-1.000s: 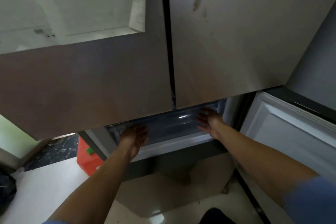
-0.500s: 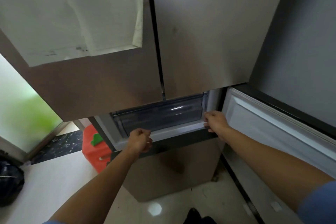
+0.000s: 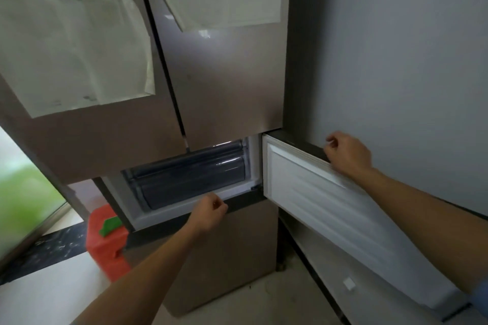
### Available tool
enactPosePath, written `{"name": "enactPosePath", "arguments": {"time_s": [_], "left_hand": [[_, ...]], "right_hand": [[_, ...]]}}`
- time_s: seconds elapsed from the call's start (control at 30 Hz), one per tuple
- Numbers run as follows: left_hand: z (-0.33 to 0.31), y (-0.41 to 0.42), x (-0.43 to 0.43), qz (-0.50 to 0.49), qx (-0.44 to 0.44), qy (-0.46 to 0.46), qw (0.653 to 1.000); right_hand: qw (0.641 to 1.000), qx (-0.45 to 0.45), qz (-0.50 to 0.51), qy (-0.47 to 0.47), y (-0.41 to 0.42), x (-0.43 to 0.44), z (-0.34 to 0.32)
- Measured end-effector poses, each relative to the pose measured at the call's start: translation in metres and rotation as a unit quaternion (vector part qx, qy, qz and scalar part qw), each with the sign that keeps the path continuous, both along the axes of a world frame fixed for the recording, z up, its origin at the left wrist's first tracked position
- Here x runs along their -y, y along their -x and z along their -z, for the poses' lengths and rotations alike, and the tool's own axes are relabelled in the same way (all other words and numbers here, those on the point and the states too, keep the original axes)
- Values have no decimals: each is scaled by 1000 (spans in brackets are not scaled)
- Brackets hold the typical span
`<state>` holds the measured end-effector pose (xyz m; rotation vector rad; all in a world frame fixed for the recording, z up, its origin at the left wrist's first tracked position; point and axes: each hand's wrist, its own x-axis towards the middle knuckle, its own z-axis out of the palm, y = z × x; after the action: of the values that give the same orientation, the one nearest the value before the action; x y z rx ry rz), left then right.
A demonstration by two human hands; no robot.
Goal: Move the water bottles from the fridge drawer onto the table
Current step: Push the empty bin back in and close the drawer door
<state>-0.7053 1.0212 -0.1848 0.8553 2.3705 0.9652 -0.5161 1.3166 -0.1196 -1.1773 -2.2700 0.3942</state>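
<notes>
R hand [image 3: 346, 157] is moving off the compartment's right edge, out and up to the open lower door [image 3: 330, 200], now gripping its top edge w/ fingers curling over it. L hand [image 3: 210, 212] is pulling back from the clear drawer [image 3: 190, 177] front, fingers curling into a loose fist at the white ledge [image 3: 171, 210] just below. View is tilting up, showing more of the papers [image 3: 76, 47] on the upper doors [image 3: 224, 87].

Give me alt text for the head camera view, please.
A person's right hand grips the top edge of an open lower fridge door; the curled left hand is at the ledge below a clear drawer. No bottles show.
</notes>
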Motion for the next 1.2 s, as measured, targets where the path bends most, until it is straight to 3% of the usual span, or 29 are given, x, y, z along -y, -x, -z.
{"name": "enactPosePath", "arguments": {"time_s": [0.17,0.43,0.7,0.93,1.07,1.2], "left_hand": [[2,-66,-12,4,-9,15,1000],[20,-165,9,50,-48,61,996],[12,-170,55,20,-69,71,995],[-1,-145,123,-18,-57,56,997],[-15,-122,169,-39,-50,19,998],[-22,-99,209,-62,-26,-37,997]], "right_hand": [[992,118,9,47,-76,-24,20],[985,154,-40,67,-118,4,25],[975,185,-112,59,-103,71,16],[975,174,-137,35,-58,157,17],[978,134,-135,80,-18,206,21],[971,29,-172,162,17,240,28]]}}
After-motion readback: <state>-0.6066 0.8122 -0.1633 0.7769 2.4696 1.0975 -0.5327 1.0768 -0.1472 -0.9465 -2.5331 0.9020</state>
